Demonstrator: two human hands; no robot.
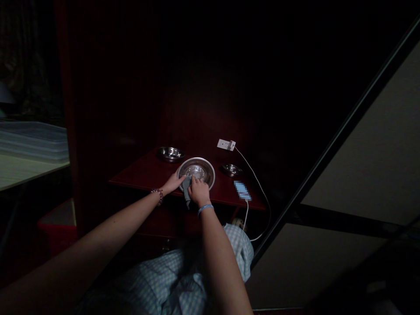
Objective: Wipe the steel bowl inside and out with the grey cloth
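Observation:
A shiny metal bowl (pixel 208 168) is tilted toward me at the front of the dark red desk. My left hand (pixel 172 183) grips its left rim, thumb toward the inside. Bunched in my right hand (pixel 199 191) is a grey cloth (pixel 186 186), pressed against the near inner side of the bowl. One end of the cloth hangs over the rim. The fingers of my right hand point into the bowl, and part of the cloth is hidden under them.
A second metal bowl (pixel 171 154) stands back left, and a smaller one (pixel 231 169) on the right. A phone (pixel 242 190) lies near the right edge, its white cable (pixel 252 166) running to a wall socket (pixel 225 144). Clear plastic boxes (pixel 33 140) sit on a table at left.

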